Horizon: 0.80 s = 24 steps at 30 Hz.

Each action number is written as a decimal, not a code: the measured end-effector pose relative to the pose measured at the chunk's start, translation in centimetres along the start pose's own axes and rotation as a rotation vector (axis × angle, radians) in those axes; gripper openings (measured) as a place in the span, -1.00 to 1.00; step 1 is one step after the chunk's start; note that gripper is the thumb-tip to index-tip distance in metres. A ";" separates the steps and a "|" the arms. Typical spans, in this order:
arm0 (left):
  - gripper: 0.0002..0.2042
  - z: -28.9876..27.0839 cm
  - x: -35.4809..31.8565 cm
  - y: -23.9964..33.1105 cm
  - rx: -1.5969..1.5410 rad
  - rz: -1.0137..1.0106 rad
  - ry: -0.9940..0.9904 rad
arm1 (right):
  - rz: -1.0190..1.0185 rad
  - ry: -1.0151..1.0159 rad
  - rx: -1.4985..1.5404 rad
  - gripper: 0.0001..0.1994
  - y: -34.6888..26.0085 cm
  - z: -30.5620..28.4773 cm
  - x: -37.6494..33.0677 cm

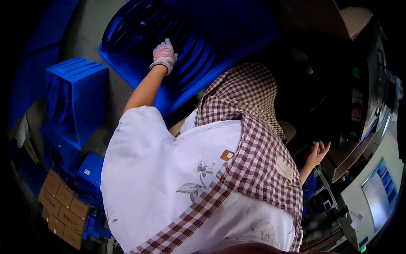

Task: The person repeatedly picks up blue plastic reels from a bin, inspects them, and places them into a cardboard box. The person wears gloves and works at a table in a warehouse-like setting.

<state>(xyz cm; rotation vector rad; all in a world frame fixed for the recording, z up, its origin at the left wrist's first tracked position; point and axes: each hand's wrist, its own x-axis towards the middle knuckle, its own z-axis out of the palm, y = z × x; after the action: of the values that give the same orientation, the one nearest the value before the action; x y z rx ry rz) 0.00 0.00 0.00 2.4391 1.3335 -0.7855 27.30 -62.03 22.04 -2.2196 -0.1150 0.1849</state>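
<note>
My left hand [164, 56], in a pink-and-white knitted glove, reaches over a large blue plastic crate [127, 63]. Its fingers look partly spread against a row of curved blue ribs [196, 63] inside; whether they press on one is too dark to see. On the other side, my bare right hand [316, 155] has its fingers apart and nothing in them. It is nearest to a brown cardboard edge [344, 163] below a dark machine [359, 97]. My checked apron [253, 156] and white printed top fill the middle of the view.
At the left a smaller blue crate [91, 97] stands on the grey floor, with a blue bin [91, 167] below it. Cardboard boxes [63, 203] are stacked lower left. A lit screen [378, 192] and a brown carton flap [355, 21] are at the right.
</note>
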 end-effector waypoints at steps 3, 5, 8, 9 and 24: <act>-0.27 0.8 0.2 2.3 0.018 -0.008 0.044 | -0.039 -0.045 0.002 -0.37 -0.7 -1.4 0.4; -0.30 1.3 1.4 2.7 -0.036 -0.031 -0.130 | -0.017 -0.052 -0.069 -0.37 -2.2 -1.3 0.8; -0.30 0.1 3.3 0.8 -0.083 -0.053 -0.185 | 0.025 -0.099 -0.066 -0.38 -1.7 1.7 1.9; -0.32 -0.5 3.8 0.8 -0.095 -0.056 -0.207 | 0.041 -0.108 -0.072 -0.38 -1.6 2.6 2.1; -0.45 -2.2 4.3 -14.5 -0.749 0.186 -0.267 | 0.142 -0.148 -0.160 -0.36 -0.2 2.3 5.0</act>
<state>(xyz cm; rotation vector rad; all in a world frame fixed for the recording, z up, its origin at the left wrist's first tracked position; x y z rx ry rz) -9.50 12.02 -0.12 1.7599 1.0297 -0.4298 31.84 -59.32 20.34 -2.3733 -0.0545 0.4324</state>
